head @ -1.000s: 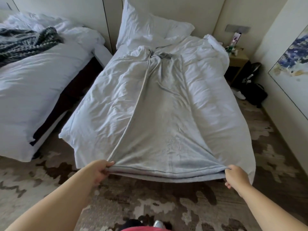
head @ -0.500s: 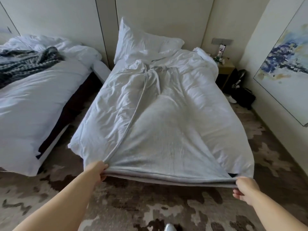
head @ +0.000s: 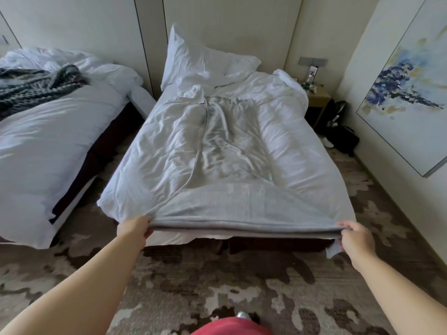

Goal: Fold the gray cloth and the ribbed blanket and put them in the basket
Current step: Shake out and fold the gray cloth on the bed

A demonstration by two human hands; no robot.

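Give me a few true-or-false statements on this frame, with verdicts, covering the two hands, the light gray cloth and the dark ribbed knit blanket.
1. The left hand and the right hand each grip a near corner of the light gray cloth. True.
2. The dark ribbed knit blanket lies neatly folded on top of the gray cloth. False: it lies crumpled on the other white bed, off to the left.
3. A white pillow leans against the wall beyond the gray cloth's far end. True.
4. A basket stands on the floor between the hands. False: no basket is in view; only patterned carpet shows there.
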